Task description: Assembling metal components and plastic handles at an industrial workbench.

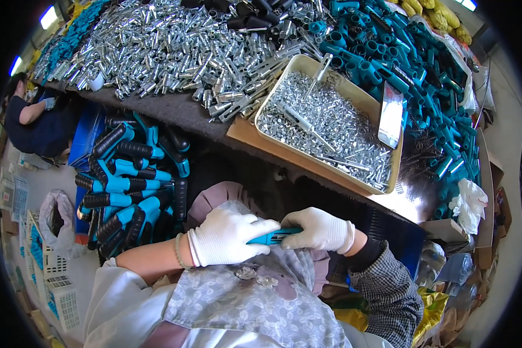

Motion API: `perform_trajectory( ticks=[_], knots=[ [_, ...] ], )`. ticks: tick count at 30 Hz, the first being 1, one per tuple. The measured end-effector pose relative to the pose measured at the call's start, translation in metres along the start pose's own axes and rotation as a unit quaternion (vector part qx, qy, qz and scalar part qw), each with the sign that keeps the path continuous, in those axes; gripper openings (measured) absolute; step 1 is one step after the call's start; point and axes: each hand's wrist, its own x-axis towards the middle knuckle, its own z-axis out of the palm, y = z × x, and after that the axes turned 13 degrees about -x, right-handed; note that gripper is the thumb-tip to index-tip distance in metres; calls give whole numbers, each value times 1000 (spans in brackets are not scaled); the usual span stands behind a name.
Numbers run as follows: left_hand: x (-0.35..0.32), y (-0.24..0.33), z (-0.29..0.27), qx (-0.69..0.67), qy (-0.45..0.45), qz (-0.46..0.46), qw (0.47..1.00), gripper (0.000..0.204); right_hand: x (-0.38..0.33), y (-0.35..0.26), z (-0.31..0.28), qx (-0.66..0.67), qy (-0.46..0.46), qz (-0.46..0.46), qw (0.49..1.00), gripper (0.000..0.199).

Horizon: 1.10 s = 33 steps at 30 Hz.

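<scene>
Above my lap, both gloved hands hold one teal plastic tool part [271, 237] that lies roughly level. My left hand [227, 235] wraps its left end, fingers laid over the top. At the other end, my right hand [319, 231] pinches it between thumb and fingers. The white gloves cover much of the part, so its full shape is hidden. A dark slot or inset shows on it between the hands. Left of my left hand lies a heap of teal and black tool handles [134, 184] in a blue bin [86, 139].
On the dark bench stands a cream tray [254, 119] of small metal parts, with a phone [391, 116] leaning at its right side. Behind spread piles of metal fittings [156, 52] and teal tubular parts [368, 64]. Another person [35, 124] sits at far left, near white plastic baskets [62, 298].
</scene>
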Motion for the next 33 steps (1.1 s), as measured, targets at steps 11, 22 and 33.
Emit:
perform_trajectory(
  ticks=[11, 22, 33],
  knots=[
    [14, -4, -15, 16, 76, 5, 997, 48, 0, -37, -8, -221, 356, -78, 904, 28],
    [3, 6, -7, -51, 123, -25, 991, 45, 31, 25, -113, -298, 445, 131, 834, 16],
    [6, -5, -14, -32, 131, 10, 991, 49, 3, -5, -94, 171, 447, 45, 877, 9]
  ],
)
